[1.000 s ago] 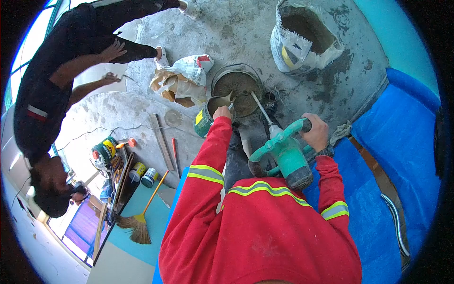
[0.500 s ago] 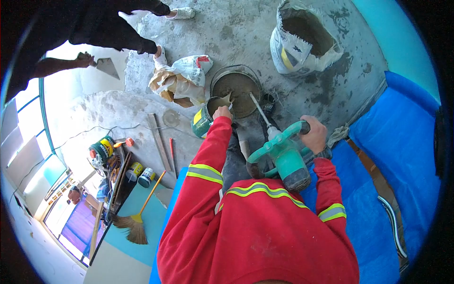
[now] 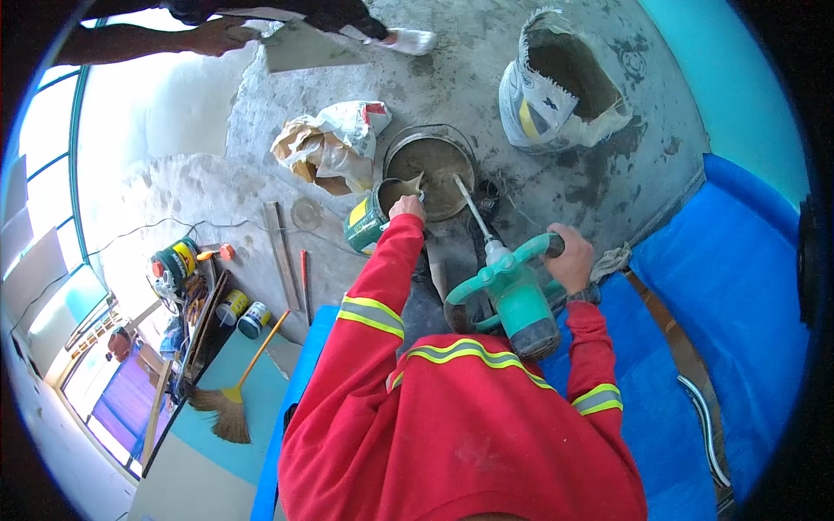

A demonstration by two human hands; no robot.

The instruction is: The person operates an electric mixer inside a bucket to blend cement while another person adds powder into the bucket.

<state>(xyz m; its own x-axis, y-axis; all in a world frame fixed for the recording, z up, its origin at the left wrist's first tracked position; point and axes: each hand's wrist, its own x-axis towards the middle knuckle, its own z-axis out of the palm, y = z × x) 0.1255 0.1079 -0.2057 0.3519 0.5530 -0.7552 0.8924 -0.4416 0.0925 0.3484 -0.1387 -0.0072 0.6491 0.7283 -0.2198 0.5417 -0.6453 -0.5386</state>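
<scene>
Co-worker's hand (image 3: 224, 36) shifted, mixer shaft (image 3: 472, 207) in bucket (image 3: 407, 142)

Mixer shaft (image 3: 473, 208) in bucket (image 3: 432, 129); pail (image 3: 361, 227) beside bucket, left; crumpled bag (image 3: 354, 130) beyond pail; open sack (image 3: 532, 117) behind bucket, right; broom (image 3: 231, 404) on board (image 3: 243, 460), left; tarp (image 3: 730, 278) right.

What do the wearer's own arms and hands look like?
Both hands, left and right, are bare, without gloves. The long red sleeves each carry a yellow-green band with a silver-grey centre stripe. A dark band, perhaps a watch, circles the right wrist.
</scene>
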